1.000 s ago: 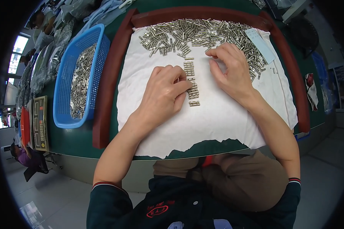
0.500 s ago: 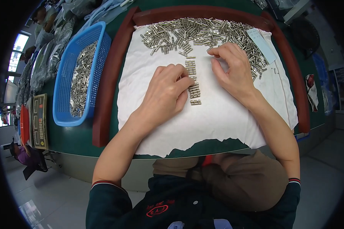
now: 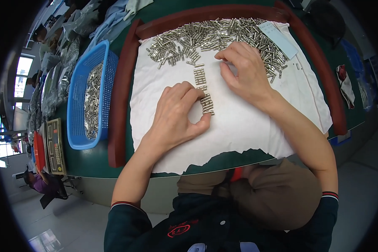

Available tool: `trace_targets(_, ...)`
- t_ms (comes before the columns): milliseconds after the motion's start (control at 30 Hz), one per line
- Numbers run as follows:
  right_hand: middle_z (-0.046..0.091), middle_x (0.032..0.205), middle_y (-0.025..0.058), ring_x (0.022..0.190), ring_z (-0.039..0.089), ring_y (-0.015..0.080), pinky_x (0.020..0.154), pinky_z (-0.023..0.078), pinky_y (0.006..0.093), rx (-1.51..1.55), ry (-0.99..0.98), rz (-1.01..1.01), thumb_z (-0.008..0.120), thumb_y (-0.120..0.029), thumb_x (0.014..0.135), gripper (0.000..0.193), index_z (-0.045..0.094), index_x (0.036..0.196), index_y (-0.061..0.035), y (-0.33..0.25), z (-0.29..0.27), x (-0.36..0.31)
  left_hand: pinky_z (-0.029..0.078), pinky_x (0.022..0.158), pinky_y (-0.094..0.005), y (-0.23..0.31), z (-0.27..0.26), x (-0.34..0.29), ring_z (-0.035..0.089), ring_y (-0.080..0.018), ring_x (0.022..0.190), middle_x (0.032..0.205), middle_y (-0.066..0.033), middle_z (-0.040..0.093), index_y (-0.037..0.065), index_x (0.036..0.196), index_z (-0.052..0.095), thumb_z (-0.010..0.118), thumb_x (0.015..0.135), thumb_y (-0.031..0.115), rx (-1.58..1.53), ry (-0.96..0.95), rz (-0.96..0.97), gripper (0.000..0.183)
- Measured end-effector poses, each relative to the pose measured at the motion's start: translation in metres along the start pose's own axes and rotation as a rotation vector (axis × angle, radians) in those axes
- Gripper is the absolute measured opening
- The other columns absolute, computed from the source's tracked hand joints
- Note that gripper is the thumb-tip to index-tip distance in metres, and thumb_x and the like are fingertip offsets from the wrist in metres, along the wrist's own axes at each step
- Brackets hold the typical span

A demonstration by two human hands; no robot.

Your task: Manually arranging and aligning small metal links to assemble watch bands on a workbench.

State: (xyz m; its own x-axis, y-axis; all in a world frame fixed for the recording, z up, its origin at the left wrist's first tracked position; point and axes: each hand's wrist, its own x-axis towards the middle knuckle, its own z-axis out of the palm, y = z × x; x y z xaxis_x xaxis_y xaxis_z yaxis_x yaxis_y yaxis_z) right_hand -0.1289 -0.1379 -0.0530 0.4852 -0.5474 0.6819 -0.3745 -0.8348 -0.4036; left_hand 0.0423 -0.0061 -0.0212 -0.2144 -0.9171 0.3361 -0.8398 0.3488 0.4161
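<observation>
Small silvery metal pins lie side by side in a narrow column point(image 3: 200, 77) on a white cloth point(image 3: 248, 130). At the near end of that column, a short stack of metal pins point(image 3: 206, 103) is gripped endwise between the thumb and forefinger of my left hand point(image 3: 174, 115). My right hand point(image 3: 248, 71) hovers just right of the column, close to the loose pile of pins point(image 3: 206, 33). Its fingers are bent, with a gap between thumb and forefinger and nothing visible in them.
A dark red wooden frame point(image 3: 124, 92) borders the cloth at the left, back and right. Left of it stands a blue perforated basket point(image 3: 75, 122) of pins. A pale blue paper slip point(image 3: 278, 40) lies by the pile. Bagged goods point(image 3: 50, 84) and a seated person point(image 3: 42, 183) are farther left.
My left hand has shifted toward me along the column, and its thumb and forefinger now span the near stack, which has closed up. My right hand keeps nearly the same pose.
</observation>
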Motion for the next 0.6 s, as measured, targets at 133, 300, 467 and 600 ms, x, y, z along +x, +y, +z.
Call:
trace_targets(133,0.061,0.087,0.0053,0.088,0.057,0.0246,0.078,0.041,0.0389,0.012,0.018,0.014,0.063,-0.005,0.076,0.01,0.067,0.085,-0.0062,0.0,0.001,-0.003,0.042,0.075,-0.0381,0.004,-0.003,0.002,0.057,-0.0284,0.082,0.09,-0.0116,0.058,0.002,0.098,0.062,0.072,0.066,0.02,0.015,-0.048,-0.07,0.037)
trace_targets(300,0.061,0.087,0.0061,0.09,0.058,0.0247,0.079,0.041,0.0404,0.026,0.059,-0.02,0.063,-0.007,0.076,0.01,0.067,0.084,-0.006,0.001,0.004,-0.004,0.042,0.075,-0.0386,0.009,-0.005,0.006,0.057,-0.0292,0.083,0.09,-0.0118,0.059,0.001,0.101,0.061,0.071,0.067,0.02,0.088,-0.111,-0.089,0.04)
trace_targets(467,0.061,0.087,0.0079,0.091,0.058,0.0257,0.08,0.041,0.0413,0.027,0.057,0.008,0.063,-0.007,0.075,0.009,0.067,0.083,-0.0053,0.002,0.004,-0.005,0.043,0.075,-0.0393,0.02,-0.012,0.017,0.057,-0.03,0.082,0.087,-0.0127,0.058,0.0,0.101,0.06,0.07,0.067,0.022,0.19,-0.211,-0.052,0.043)
trace_targets(600,0.062,0.087,0.009,0.092,0.058,0.0264,0.08,0.042,0.0424,0.047,0.075,0.015,0.061,-0.008,0.075,0.009,0.067,0.081,-0.0047,0.004,0.008,-0.005,0.046,0.077,-0.0387,0.03,-0.018,0.024,0.059,-0.0298,0.081,0.088,-0.0137,0.059,-0.002,0.108,0.059,0.069,0.07,0.021,0.361,-0.33,0.0,0.046)
